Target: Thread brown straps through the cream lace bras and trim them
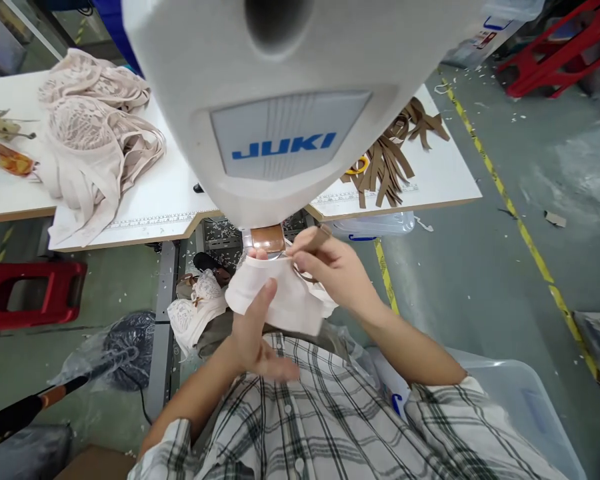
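Directly below the sewing machine's head, my left hand (257, 333) holds a pale bra (280, 293), its thumb on the near side of the smooth fabric and fingertips showing at the top edge. My right hand (343, 270) pinches a short brown fabric strip (313, 240) between thumb and forefinger, at the upper right edge of the bra. The fabric's upper edge lies close to the machine's brown-tinted guard (267, 238); the needle is hidden. White lace cups (200, 303) hang at the left of my lap, and I cannot tell if they join the held piece.
The white JUKI sewing machine (290, 143) fills the upper middle. Beige lace bras (93, 133) are heaped on the left tabletop. Brown strips (385, 163) and a yellow scissor handle (359, 165) lie right. A red stool (30, 293) and a clear plastic bin (520, 400) flank me.
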